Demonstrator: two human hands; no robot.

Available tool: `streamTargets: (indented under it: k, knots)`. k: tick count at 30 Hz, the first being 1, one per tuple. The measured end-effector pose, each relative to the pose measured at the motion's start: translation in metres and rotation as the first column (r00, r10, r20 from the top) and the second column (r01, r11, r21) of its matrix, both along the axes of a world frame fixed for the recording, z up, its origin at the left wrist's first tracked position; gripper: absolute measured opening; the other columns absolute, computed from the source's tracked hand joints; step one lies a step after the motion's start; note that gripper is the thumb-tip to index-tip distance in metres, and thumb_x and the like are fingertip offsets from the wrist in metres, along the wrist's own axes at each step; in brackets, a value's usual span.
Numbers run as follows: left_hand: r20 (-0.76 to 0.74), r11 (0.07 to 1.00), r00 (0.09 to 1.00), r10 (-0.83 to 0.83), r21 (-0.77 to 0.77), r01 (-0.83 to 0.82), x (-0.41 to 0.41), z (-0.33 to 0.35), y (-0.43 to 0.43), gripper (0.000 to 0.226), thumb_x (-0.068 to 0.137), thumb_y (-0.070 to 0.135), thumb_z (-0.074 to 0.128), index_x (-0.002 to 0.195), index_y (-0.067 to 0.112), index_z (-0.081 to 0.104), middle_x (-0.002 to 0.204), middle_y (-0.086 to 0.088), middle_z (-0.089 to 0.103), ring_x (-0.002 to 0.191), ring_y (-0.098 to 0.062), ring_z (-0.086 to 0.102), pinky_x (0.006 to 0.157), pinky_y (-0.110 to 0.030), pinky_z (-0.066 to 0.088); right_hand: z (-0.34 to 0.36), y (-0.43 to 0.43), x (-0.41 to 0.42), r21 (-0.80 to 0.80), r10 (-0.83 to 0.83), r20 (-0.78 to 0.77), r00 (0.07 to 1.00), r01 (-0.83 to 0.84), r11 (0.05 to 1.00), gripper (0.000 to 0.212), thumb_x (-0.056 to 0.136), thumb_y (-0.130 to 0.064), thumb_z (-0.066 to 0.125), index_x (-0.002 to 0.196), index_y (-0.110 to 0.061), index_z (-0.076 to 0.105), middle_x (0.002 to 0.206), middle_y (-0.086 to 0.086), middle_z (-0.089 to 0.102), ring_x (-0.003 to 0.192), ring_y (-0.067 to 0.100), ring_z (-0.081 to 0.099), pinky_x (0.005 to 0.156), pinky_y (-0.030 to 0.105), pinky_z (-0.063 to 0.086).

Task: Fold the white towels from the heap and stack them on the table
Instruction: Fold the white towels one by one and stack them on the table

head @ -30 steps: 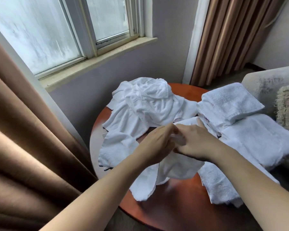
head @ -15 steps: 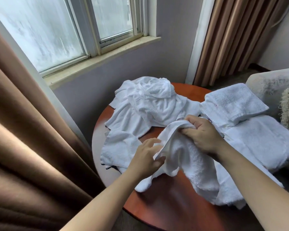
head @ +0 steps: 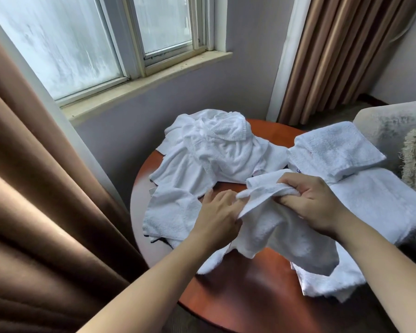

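Both bare forearms reach forward from below and converge. The right hand [head: 315,205], knuckles up, is fisted round a bunched fold of a limp white terry towel [head: 286,231]; just beside it the left hand [head: 216,219], thumb raised, curls its fingers onto that towel's edge

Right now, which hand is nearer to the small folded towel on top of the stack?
Right. The right hand, gripping a loose towel, is just in front of the folded towel. The left hand holds the same loose towel farther to the left.
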State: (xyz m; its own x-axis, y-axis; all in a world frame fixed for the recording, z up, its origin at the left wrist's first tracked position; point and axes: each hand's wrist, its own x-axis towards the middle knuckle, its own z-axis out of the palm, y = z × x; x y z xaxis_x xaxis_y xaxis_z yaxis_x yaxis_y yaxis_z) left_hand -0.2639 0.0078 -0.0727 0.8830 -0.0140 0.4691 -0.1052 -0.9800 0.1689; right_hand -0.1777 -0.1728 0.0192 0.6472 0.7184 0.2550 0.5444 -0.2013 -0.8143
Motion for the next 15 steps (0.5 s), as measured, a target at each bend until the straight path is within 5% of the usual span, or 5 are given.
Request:
streamTargets:
  k: [3,6,11,15]
  knots:
    - [-0.009,0.988,0.994,0.112,0.104,-0.110,0.001,-0.001,-0.012,0.067,0.060,0.016,0.043,0.128,0.016,0.046,0.113,-0.009,0.061,0.110,-0.030,0.059,0.086,-0.052,0.047,-0.005,-0.001,-0.002,0.027,-0.072,0.044,0.996,0.071,0.997,0.007,0.073,-0.026,0.055,0.066,-0.026,0.057,0.060,-0.012,0.051,0.060,0.003,0.046,0.058,0.019,0.037]
    - [0.039,0.990,0.996,0.078,0.118,-0.082,0.004,0.008,-0.019,0.064,0.062,0.024,0.051,0.126,0.018,0.044,0.123,-0.014,0.059,0.114,-0.034,0.056,0.087,-0.050,0.048,-0.006,-0.001,-0.004,0.032,-0.141,0.065,0.988,0.140,0.990,0.009,0.071,-0.033,0.054,0.065,-0.027,0.057,0.059,-0.013,0.053,0.063,0.005,0.048,0.059,0.019,0.038]
    - [0.105,0.997,0.994,-0.002,0.080,-0.006,0.015,0.015,-0.013,0.033,0.066,0.029,0.055,0.092,0.009,0.063,0.096,-0.009,0.066,0.093,-0.033,0.061,0.075,-0.042,0.052,-0.008,0.000,-0.009,-0.013,-0.153,0.120,0.981,0.156,0.988,0.016,0.071,-0.034,0.053,0.064,-0.019,0.049,0.057,-0.006,0.047,0.058,0.007,0.043,0.057,0.031,0.038]
    - [-0.004,0.998,0.999,0.041,0.045,-0.041,0.013,0.009,0.000,0.025,0.065,0.035,0.057,0.070,0.012,0.063,0.073,-0.003,0.062,0.085,-0.029,0.062,0.074,-0.034,0.054,-0.002,0.000,-0.013,0.005,-0.133,0.123,0.983,0.134,0.991,0.016,0.071,-0.028,0.053,0.061,-0.017,0.050,0.056,-0.007,0.046,0.058,0.006,0.042,0.056,0.025,0.035]
